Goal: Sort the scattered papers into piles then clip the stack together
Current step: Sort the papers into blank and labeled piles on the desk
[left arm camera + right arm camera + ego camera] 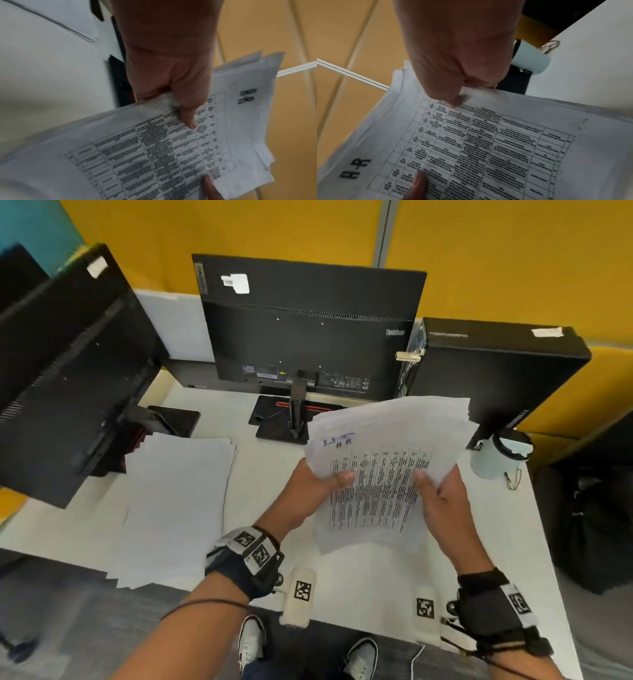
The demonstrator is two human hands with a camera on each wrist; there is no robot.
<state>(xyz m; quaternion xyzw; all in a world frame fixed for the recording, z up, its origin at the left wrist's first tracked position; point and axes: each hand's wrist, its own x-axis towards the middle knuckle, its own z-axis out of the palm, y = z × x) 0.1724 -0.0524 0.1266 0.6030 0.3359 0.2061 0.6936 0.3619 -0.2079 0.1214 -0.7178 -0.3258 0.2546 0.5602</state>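
A loose stack of printed sheets (380, 491) with a table and "H-R" on top is lifted above the white desk (342, 583), tilted up toward me. My left hand (317, 484) grips its left edge, thumb on top (188, 119). On the opposite edge my right hand (436, 491) holds it the same way, thumb (452, 102) pressed on the print. The stack (154, 155) fills both wrist views (488, 148). A second pile of blank-side papers (174, 508) lies on the desk at the left, overhanging the near edge. A binder clip (512, 479) lies at the right near a cup.
A monitor (308, 330) on its stand faces away at the back, another monitor (68, 364) leans at the left, and a black computer case (493, 371) stands at the right. A pale cup (500, 453) lies by the case. Two tagged white blocks (299, 594) sit at the near edge.
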